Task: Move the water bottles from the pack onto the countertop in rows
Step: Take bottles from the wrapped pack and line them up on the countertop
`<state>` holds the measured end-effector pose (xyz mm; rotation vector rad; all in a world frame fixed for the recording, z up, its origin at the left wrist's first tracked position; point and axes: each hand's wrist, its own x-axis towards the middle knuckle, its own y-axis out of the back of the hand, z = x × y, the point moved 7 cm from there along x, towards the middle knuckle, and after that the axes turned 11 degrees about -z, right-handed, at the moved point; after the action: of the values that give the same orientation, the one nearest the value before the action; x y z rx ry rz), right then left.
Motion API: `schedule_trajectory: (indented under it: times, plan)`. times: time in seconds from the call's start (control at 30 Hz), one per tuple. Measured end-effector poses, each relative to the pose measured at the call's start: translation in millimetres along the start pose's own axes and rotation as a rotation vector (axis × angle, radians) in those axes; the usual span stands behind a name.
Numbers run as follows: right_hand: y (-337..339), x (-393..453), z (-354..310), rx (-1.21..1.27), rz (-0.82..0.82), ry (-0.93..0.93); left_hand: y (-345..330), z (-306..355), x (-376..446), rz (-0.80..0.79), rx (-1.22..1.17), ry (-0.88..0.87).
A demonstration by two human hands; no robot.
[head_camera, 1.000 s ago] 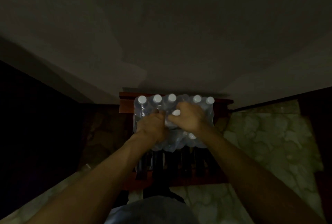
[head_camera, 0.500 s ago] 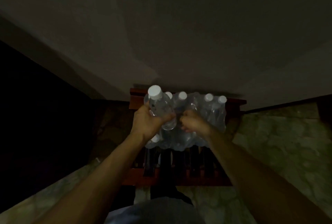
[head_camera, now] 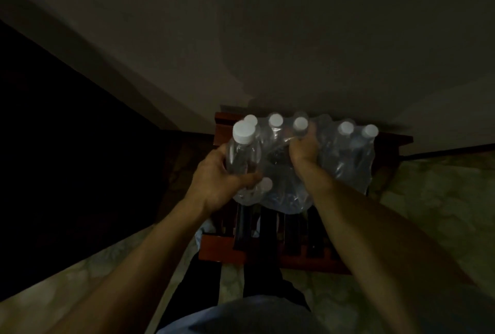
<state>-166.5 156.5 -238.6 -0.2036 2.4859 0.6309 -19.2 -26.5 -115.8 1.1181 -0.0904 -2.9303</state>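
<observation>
A shrink-wrapped pack of water bottles (head_camera: 345, 162) with white caps rests on a dark red wooden slatted chair (head_camera: 267, 253). My left hand (head_camera: 214, 181) is closed around one clear water bottle (head_camera: 242, 151) with a white cap, lifted a little above the pack's left side. My right hand (head_camera: 302, 148) grips the neck of a bottle with a white cap (head_camera: 300, 123) in the pack's back row, through the plastic wrap. Another white cap (head_camera: 266, 183) shows low in the pack near my left thumb.
A plain wall (head_camera: 267, 39) rises right behind the chair. A dark piece of furniture (head_camera: 67, 146) fills the left side. Pale patterned floor tiles (head_camera: 428, 213) lie to the right and below. No countertop is visible.
My left hand pulled one bottle up out of the pack's left side. My right hand moved from the pack's middle to a bottle neck in the back row.
</observation>
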Motion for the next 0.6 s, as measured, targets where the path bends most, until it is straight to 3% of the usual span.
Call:
schedule_trajectory:
  times: [0.2,0.33,0.47,0.6]
  plan:
    - [14,-15,-9,-0.489,0.097,-0.015,-10,-2,-1,-0.011,-0.031,0.0]
    - [20,-27,5,-0.536,-0.027,-0.16,-15,7,-1,-0.004,-0.023,-0.014]
    - [17,-42,7,-0.576,-0.235,-0.178,-19,14,-2,0.005,-0.022,-0.024]
    - [26,-64,-4,-0.783,-0.298,-0.096,-21,25,-6,0.005,0.039,-0.048]
